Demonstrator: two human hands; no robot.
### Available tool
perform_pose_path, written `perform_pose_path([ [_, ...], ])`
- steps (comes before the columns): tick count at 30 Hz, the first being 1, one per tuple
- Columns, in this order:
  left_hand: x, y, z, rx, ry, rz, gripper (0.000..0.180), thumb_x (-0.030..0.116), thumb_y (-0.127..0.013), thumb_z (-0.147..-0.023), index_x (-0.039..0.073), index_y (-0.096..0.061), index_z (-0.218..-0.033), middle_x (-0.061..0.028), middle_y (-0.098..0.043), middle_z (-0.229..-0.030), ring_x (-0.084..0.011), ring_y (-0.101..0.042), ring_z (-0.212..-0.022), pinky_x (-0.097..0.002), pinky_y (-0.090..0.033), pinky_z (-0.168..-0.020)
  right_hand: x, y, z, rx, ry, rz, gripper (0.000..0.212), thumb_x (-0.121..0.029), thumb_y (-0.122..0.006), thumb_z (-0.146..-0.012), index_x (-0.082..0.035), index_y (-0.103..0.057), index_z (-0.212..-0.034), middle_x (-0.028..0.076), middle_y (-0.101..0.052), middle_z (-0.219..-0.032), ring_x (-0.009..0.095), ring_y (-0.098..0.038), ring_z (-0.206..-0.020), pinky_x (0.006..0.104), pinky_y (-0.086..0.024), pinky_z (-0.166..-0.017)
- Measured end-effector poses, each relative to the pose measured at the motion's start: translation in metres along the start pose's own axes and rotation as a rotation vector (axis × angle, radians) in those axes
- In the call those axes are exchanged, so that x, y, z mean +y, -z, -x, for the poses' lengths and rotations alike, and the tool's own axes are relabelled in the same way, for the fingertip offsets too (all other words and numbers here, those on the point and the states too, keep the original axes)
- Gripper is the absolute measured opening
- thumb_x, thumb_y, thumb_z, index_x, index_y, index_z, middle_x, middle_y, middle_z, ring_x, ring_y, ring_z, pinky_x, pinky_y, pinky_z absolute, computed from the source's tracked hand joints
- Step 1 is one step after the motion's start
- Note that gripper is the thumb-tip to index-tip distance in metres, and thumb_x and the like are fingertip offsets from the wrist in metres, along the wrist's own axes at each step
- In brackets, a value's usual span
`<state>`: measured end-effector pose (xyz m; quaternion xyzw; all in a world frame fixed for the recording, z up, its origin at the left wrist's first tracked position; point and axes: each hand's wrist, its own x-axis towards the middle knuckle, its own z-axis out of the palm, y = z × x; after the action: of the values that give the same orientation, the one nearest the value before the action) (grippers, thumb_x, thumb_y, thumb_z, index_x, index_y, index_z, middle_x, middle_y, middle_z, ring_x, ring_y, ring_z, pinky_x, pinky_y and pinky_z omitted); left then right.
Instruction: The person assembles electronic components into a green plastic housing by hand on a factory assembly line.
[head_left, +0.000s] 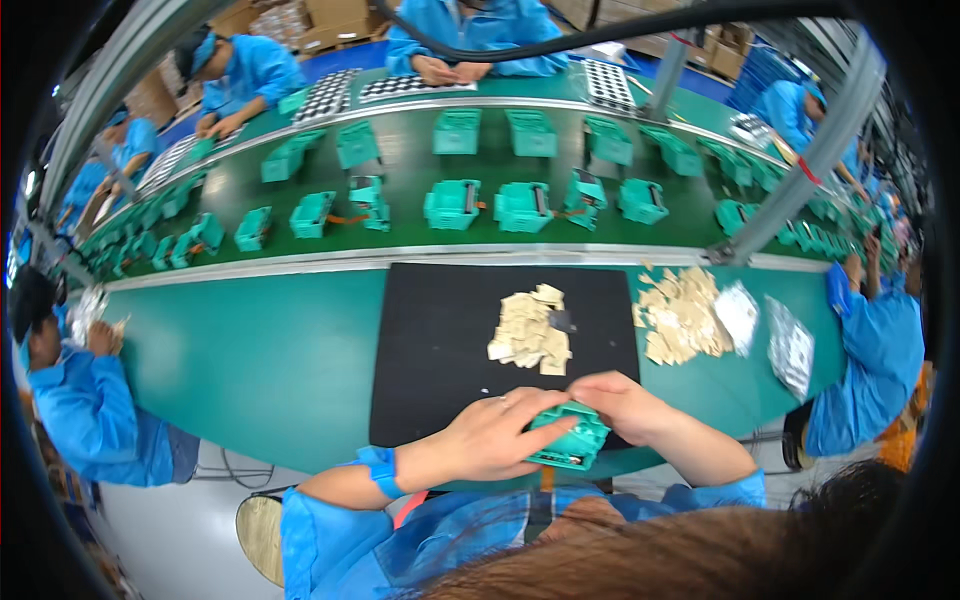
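Close to my body, over the front edge of the black mat (430, 350), I hold a turquoise-green plastic housing (582, 440). My left hand (495, 435) wraps it from the left, fingers across its upper face; a blue band circles that wrist. On the other side my right hand (622, 405) is closed at the far right rim, thumb and fingertips pressed together. Whether a small piece sits between those fingertips is hidden. An orange strip (547, 478) hangs below the housing. Beyond my hands, a pile of small beige pieces (525, 330) lies on the mat beside a dark grey piece (561, 321).
Right of the mat are a larger beige pile (685, 315) and clear plastic bags (790, 345). Behind a metal rail (330, 262), a green conveyor (400, 160) carries rows of similar housings. A slanted metal post (810, 165) rises at right. People in blue work at both sides and across.
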<state>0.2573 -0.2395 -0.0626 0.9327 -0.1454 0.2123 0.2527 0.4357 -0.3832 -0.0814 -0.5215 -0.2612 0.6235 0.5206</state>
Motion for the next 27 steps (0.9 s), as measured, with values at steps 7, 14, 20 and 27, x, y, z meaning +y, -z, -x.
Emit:
perform_pose_path([
  [7, -0.005, -0.023, 0.006, 0.016, 0.425, -0.072, 0.057, 0.026, -0.075, -0.059, 0.007, -0.055, -0.109, -0.0116, -0.046, -0.111, -0.0306, -0.05, -0.102, -0.0393, -0.051, -0.071, -0.032, 0.03, -0.049, 0.517, 0.634, 1.176, 0.018, -0.008, -0.064, -0.073, -0.003, -0.059, -0.09, 0.009, -0.055, -0.079, 0.028, -0.055, -0.081, 0.0376, -0.044, -0.07],
  [14, -0.022, 0.0, -0.01, 0.256, 0.351, 0.054, 0.048, 0.024, -0.074, -0.07, 0.002, -0.056, -0.109, -0.013, -0.055, -0.106, -0.0281, -0.054, -0.099, -0.0349, -0.05, -0.077, -0.032, 0.045, -0.06, 0.498, 0.601, 1.044, 0.014, -0.009, -0.069, -0.07, -0.003, -0.058, -0.077, 0.007, -0.052, -0.074, 0.027, -0.054, -0.071, 0.0337, -0.044, -0.063],
  [20, -0.043, 0.003, -0.053, 0.083, 0.97, 1.309, 0.023, 0.009, -0.064, -0.082, -0.002, -0.061, -0.102, -0.0092, -0.064, -0.092, -0.0144, -0.063, -0.084, -0.023, -0.053, -0.067, -0.033, 0.015, -0.03, 0.467, 1.537, 1.521, 0.019, -0.007, -0.067, -0.053, -0.006, -0.059, -0.071, 0.002, -0.049, -0.066, 0.017, -0.048, -0.056, 0.0292, -0.035, -0.045],
  [27, -0.057, -0.029, -0.051, 0.263, 0.65, 0.822, 0.012, 0.005, -0.063, -0.082, -0.002, -0.063, -0.092, -0.0041, -0.064, -0.08, -0.0058, -0.058, -0.073, -0.0185, -0.048, -0.06, -0.029, 0.01, -0.028, 0.571, 1.37, 1.292, 0.022, -0.005, -0.07, -0.06, -0.006, -0.063, -0.081, 0.003, -0.055, -0.07, 0.019, -0.054, -0.059, 0.0279, -0.043, -0.048],
])
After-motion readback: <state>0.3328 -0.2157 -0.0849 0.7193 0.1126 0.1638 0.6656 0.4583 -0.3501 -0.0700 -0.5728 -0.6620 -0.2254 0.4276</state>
